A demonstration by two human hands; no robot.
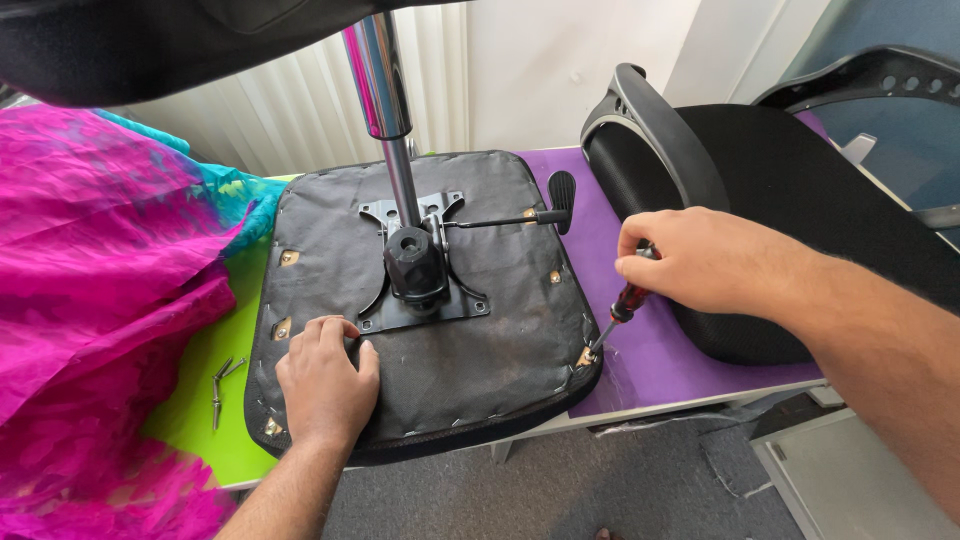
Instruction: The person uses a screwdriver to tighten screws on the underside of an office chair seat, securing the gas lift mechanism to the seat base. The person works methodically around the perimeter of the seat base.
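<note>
Red and black in the handle, the screwdriver (622, 305) sits in my right hand (700, 262), fingers wrapped tight around its upper end. Its shaft slants down and to the left, and the tip meets a brass-coloured fitting at the near right corner of the upturned chair seat (500, 330).

That seat lies bottom up on the table, its black underside cloth stapled round the rim, the near edge hanging a little past the table front. My left hand (325, 378) presses flat on the near left part of it, fingers curled slightly, gripping nothing, just beside another brass fitting.

At the seat's middle is the black metal mounting plate (425, 290), with a chrome gas column (385, 110) rising straight up from it toward the camera. From the plate a thin rod runs right to a black paddle lever (560, 205).

Under the seat the table is covered with a purple sheet (660, 350) on the right and a lime green sheet (205, 400) on the left. On the green lie 2 loose screws (222, 385), near the seat's left edge but apart from it. Bright pink fabric (95, 300) with teal patches is heaped at the far left. To the right of the seat, a black mesh chair back (770, 190) with its armrest lies on the purple, touching my right forearm.
</note>
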